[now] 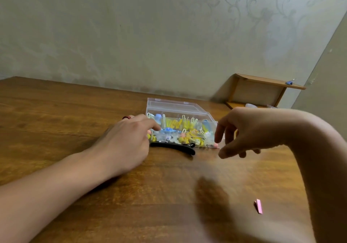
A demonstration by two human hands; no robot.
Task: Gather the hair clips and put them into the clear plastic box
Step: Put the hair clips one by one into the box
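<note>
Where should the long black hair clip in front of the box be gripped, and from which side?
Pinch the black hair clip near its free right end, from above. It lies flat on the table against the clear box, and the left hand covers its left end.

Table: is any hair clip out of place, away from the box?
Yes. A pink clip lies alone on the table, far from the clear plastic box; a black clip lies just outside it.
</note>
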